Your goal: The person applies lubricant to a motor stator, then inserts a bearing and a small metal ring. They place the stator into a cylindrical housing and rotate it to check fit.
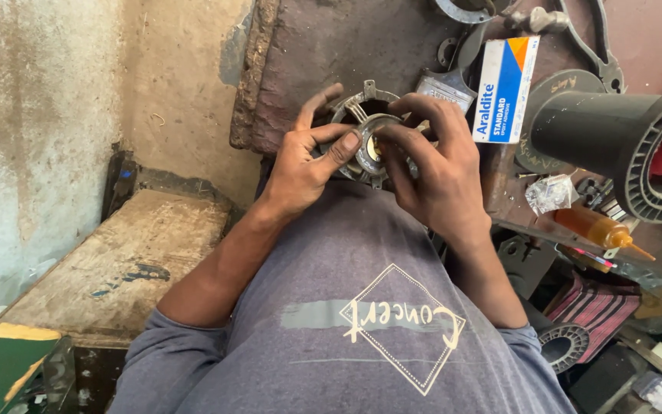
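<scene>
Both hands, left hand and right hand, clamped together around a round grey metal housing held above the rusty tabletop, thumbs pressing a ring at its centre; glue box and black pipe lie nearby.

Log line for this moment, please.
left hand: grips round metal housing | right hand: presses its centre | bench: box, orange bottle
</scene>
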